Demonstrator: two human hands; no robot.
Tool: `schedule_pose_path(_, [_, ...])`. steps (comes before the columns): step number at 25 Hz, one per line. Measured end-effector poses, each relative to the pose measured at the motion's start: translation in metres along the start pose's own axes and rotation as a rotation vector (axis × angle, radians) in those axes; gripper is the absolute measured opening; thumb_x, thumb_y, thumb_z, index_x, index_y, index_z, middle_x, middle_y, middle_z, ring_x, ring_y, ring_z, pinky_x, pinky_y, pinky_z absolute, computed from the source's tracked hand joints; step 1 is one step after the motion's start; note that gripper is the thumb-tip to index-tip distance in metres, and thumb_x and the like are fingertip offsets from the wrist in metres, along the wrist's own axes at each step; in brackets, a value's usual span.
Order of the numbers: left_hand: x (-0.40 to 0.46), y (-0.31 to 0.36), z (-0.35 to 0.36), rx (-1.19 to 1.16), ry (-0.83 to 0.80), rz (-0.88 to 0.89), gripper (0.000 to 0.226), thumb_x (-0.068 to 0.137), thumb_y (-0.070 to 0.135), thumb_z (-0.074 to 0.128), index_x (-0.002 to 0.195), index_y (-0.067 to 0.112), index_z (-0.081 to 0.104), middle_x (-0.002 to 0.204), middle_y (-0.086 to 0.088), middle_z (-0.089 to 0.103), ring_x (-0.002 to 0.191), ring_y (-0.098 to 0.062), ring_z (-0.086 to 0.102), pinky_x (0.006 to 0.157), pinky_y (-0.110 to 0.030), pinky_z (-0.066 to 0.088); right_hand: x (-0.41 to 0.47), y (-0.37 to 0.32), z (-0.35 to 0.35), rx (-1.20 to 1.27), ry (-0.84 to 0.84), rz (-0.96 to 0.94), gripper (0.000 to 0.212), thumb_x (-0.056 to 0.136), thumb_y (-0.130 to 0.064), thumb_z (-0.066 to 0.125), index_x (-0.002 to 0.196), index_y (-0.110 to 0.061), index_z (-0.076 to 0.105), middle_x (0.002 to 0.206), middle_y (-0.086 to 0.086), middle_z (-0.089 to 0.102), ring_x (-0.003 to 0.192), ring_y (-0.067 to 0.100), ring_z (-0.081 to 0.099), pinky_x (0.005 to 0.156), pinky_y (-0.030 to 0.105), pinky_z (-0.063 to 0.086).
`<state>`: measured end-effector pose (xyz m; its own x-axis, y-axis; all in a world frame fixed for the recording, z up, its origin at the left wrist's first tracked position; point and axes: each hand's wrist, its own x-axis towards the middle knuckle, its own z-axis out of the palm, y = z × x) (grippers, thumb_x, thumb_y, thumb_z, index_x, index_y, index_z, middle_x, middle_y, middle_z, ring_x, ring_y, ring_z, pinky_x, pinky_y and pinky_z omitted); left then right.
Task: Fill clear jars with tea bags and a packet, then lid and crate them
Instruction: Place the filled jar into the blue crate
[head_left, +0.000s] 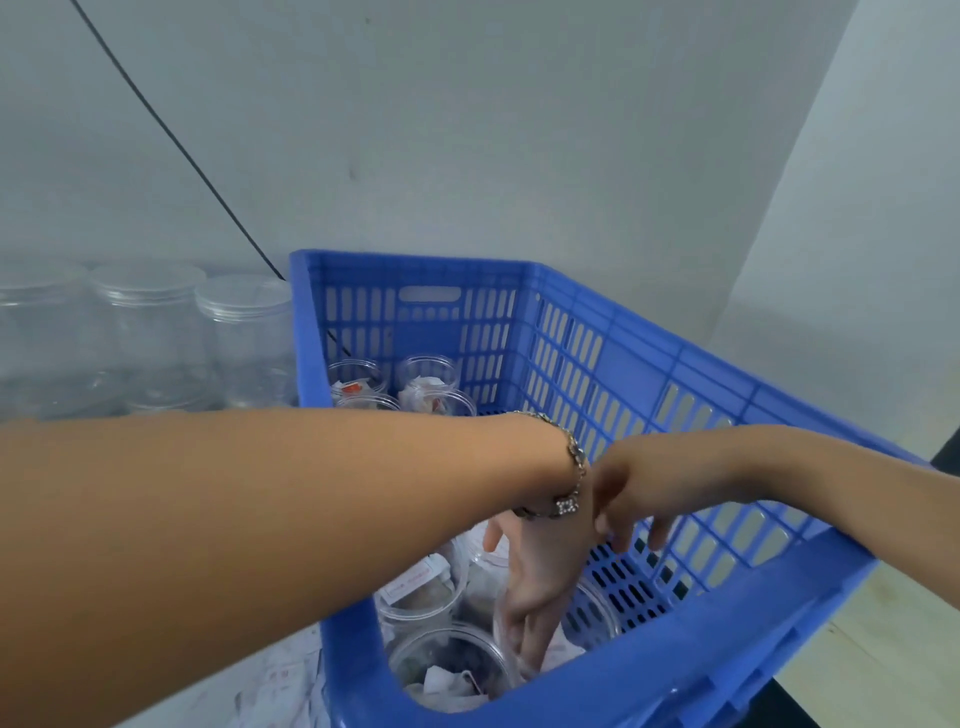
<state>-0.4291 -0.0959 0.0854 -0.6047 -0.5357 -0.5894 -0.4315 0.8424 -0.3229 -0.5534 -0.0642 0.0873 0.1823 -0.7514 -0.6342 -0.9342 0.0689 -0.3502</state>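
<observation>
- Your left hand (540, 587) reaches down into the blue crate (649, 364), fingers pointing down into the near end; the fingertips sit at the mouth of a clear jar (524, 649) by the crate's near wall; whether they grip that jar or only touch it, you cannot tell from this view; a bracelet (569, 478) circles that wrist.
- Your right hand (631, 499) hangs over the crate's right wall, above the left wrist; its fingers are loosely curled and hold nothing.
- Filled jars (421, 592) with tea bags stand inside the crate at its near end, beside your left hand; 1 more filled jar (447, 670) sits against the near wall, its tea bags showing through the top.
- More jars (395, 384) stand at the crate's far end, packed close together.
- Outside the crate, to its left, 3 lidded empty jars (150, 332) stand in a row.
- Loose tea bags (280, 680) lie just outside the crate's near left corner.
</observation>
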Motion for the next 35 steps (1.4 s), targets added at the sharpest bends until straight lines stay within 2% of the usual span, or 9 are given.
schedule_pose_path(4, [-0.006,0.003,0.001,-0.165,0.000,-0.008,0.038,0.102,0.020,0.038,0.130,-0.003,0.049,0.110,-0.010,0.058,0.116,-0.024,0.057,0.092,-0.029,0.046,0.004,0.005,0.003,-0.027,-0.279,0.125,0.039,0.093,-0.015,0.054,0.131,-0.025,0.053,0.118,-0.001,0.065,0.109,0.015,0.061,0.089,0.033,0.053])
schedule_pose_path(7, [-0.021,-0.005,-0.013,0.007,-0.126,-0.107,0.038,0.104,0.017,0.030,0.114,-0.011,0.053,0.119,-0.018,0.057,0.102,-0.022,0.056,0.074,-0.025,0.042,0.005,0.005,0.002,-0.024,-0.264,0.123,0.033,0.094,-0.014,0.053,0.122,-0.030,0.059,0.115,-0.005,0.066,0.107,0.013,0.061,0.089,0.031,0.053])
schedule_pose_path(10, [-0.045,-0.020,-0.032,-0.192,0.012,-0.084,0.036,0.105,0.018,0.031,0.136,0.005,0.044,0.139,0.006,0.042,0.118,-0.016,0.047,0.069,-0.022,0.040,0.004,0.005,-0.001,0.023,-0.061,0.100,0.025,0.092,-0.013,0.054,0.106,-0.031,0.061,0.108,-0.006,0.066,0.100,0.010,0.064,0.084,0.027,0.055])
schedule_pose_path(14, [-0.125,-0.073,-0.033,-0.557,0.508,-0.296,0.027,0.101,0.022,0.042,0.123,0.012,0.056,0.106,0.005,0.055,0.119,-0.021,0.054,0.089,-0.023,0.044,-0.007,-0.016,-0.011,-0.198,0.212,0.098,0.033,0.091,-0.016,0.051,0.123,-0.022,0.057,0.121,0.008,0.061,0.098,0.014,0.058,0.078,0.025,0.048])
schedule_pose_path(17, [-0.173,-0.090,-0.014,-0.912,0.381,-0.151,0.011,0.098,0.024,0.049,0.102,0.024,0.060,0.096,0.010,0.067,0.099,-0.009,0.063,0.089,-0.030,0.052,-0.030,-0.069,-0.028,-0.411,0.401,-0.041,0.029,0.090,-0.017,0.055,0.118,-0.022,0.062,0.117,-0.004,0.063,0.101,0.011,0.058,0.089,0.025,0.047])
schedule_pose_path(21, [-0.233,-0.103,0.056,-1.013,0.430,-0.396,0.027,0.096,0.017,0.052,0.122,0.015,0.059,0.086,0.011,0.067,0.082,-0.007,0.065,0.079,-0.026,0.051,-0.061,-0.158,-0.032,-0.387,0.703,-0.304,0.024,0.090,-0.017,0.056,0.109,-0.027,0.065,0.106,-0.012,0.058,0.098,0.006,0.052,0.085,0.021,0.038])
schedule_pose_path(27, [-0.327,-0.111,0.194,-1.048,0.338,-0.696,0.053,0.094,0.029,0.058,0.142,0.024,0.038,0.103,0.011,0.064,0.091,-0.006,0.060,0.081,-0.026,0.050,-0.032,-0.255,0.047,-0.198,0.803,-0.385,0.030,0.088,-0.013,0.051,0.110,-0.028,0.064,0.126,0.001,0.052,0.121,0.021,0.044,0.100,0.044,0.039])
schedule_pose_path(31, [-0.372,-0.129,0.253,-0.953,0.281,-0.864,0.055,0.093,0.031,0.058,0.143,0.021,0.038,0.140,0.000,0.048,0.120,-0.015,0.050,0.101,-0.029,0.040,-0.006,-0.307,0.070,-0.204,0.685,-0.443,0.032,0.090,-0.014,0.050,0.118,-0.025,0.061,0.127,-0.002,0.054,0.103,0.012,0.052,0.075,0.020,0.041])
schedule_pose_path(35, [-0.379,-0.168,0.277,-1.104,0.521,-0.876,0.064,0.091,0.027,0.063,0.146,0.016,0.033,0.148,-0.002,0.040,0.132,-0.017,0.042,0.108,-0.028,0.032,0.027,-0.359,0.049,-0.146,0.675,-0.502,0.037,0.091,-0.017,0.050,0.128,-0.021,0.052,0.110,-0.005,0.059,0.079,0.004,0.053,0.061,0.008,0.037])
